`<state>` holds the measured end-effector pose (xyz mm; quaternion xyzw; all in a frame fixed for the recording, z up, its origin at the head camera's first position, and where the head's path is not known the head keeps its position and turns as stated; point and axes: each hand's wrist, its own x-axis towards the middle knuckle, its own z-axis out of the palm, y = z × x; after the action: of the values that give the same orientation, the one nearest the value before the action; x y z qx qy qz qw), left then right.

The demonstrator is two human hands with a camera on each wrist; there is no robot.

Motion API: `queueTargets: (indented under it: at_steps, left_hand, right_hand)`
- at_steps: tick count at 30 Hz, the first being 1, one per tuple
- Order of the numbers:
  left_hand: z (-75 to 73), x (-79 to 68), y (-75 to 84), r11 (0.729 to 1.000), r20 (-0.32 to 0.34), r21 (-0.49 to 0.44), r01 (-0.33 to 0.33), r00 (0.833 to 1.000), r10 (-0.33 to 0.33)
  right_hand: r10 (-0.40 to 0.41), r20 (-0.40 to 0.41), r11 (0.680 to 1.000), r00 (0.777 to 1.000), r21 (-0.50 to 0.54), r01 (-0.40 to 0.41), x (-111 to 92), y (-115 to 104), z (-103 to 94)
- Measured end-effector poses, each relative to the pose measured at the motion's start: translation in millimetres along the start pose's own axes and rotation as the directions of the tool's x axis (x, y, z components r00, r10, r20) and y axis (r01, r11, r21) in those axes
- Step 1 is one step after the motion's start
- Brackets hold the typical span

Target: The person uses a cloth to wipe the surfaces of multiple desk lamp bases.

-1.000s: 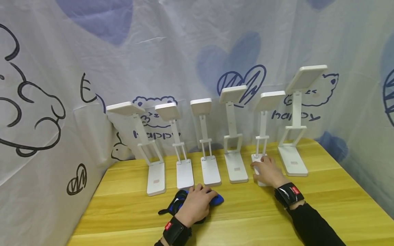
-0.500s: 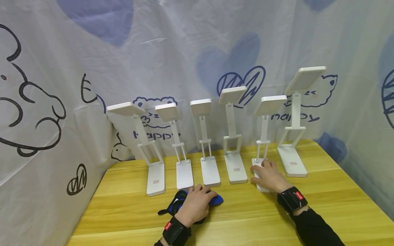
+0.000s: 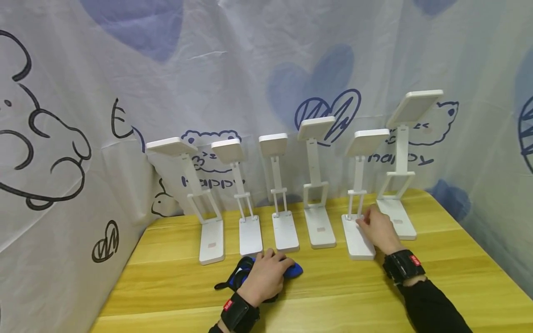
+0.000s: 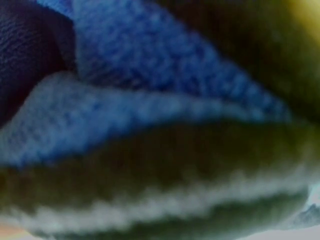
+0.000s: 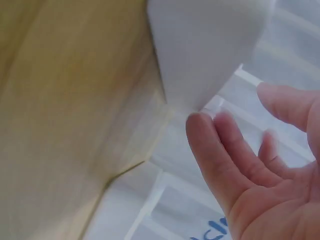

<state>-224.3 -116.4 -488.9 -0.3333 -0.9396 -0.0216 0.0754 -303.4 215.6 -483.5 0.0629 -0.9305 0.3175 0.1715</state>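
Note:
My right hand (image 3: 380,230) is beside the base of a white folding desk lamp (image 3: 358,243), second from the right. In the right wrist view its fingers (image 5: 212,155) are relaxed and spread, with the lamp's base (image 5: 205,50) near the fingertips and nothing held. On the front of the table, my left hand (image 3: 266,275) grips a bundled blue fleecy cloth (image 3: 293,270) with black loops. Close up, the left wrist view shows folds of the blue cloth (image 4: 145,50) and a blurred dark band; the fingers are hidden there.
Several more white desk lamps stand in a row, including the leftmost lamp (image 3: 211,243) and the tall rightmost lamp (image 3: 395,217), close to my right hand. Behind the wooden table (image 3: 166,286) hangs a printed white curtain (image 3: 241,69).
The second lamp from the right has shifted slightly toward me. My right hand has let go of its base and moved to its right side. My left hand stays put.

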Motion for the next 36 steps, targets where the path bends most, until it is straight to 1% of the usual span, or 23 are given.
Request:
queueTargets:
  at_steps: [2, 5, 8, 10, 16, 22, 28, 36]
  left_hand:
    - [-0.4, 0.1, 0.2, 1.000, -0.001, 0.003, 0.000, 1.000, 0.000]
    - [-0.9, 0.2, 0.4, 1.000, -0.003, 0.007, -0.001, 1.000, 0.002]
    - [-1.3, 0.4, 0.8, 1.000, -0.004, 0.009, -0.002, 1.000, 0.002]
    - [-1.6, 0.2, 1.2, 1.000, -0.002, 0.008, -0.001, 1.000, 0.001]
    - [-2.3, -0.5, 2.0, 1.000, 0.003, 0.011, 0.000, 1.000, 0.000]
    - [-3.0, -0.5, 0.8, 1.000, -0.012, 0.009, -0.008, 1.000, 0.008]
    - [-2.4, -0.3, 0.3, 1.000, -0.032, 0.019, -0.020, 0.999, 0.020]
    - [-0.7, 0.2, -0.3, 1.000, -0.020, 0.013, -0.015, 1.000, 0.015]
  right_hand:
    - [-0.010, 0.006, 0.999, 1.000, 0.039, 0.009, 2.5, 4.4, 1.7]
    - [-0.047, 0.053, 0.994, 0.998, 0.105, 0.041, 5.8, 6.8, 2.8]
    - [-0.076, 0.091, 0.984, 0.993, 0.167, 0.060, 8.0, 5.3, 1.9]
    - [-0.081, 0.097, 0.981, 0.992, 0.186, 0.062, 7.9, 3.7, 0.8]
    - [-0.080, 0.087, 0.984, 0.993, 0.167, 0.065, 6.3, 4.1, 0.6]
    - [-0.133, 0.067, 0.985, 0.989, 0.118, 0.124, 4.9, 6.0, 1.2]
    - [-0.153, 0.122, 0.984, 0.981, 0.105, 0.140, -1.3, 5.2, -5.4]
    - [-0.166, 0.177, 0.985, 0.970, 0.075, 0.154, -6.9, 3.7, -11.5]
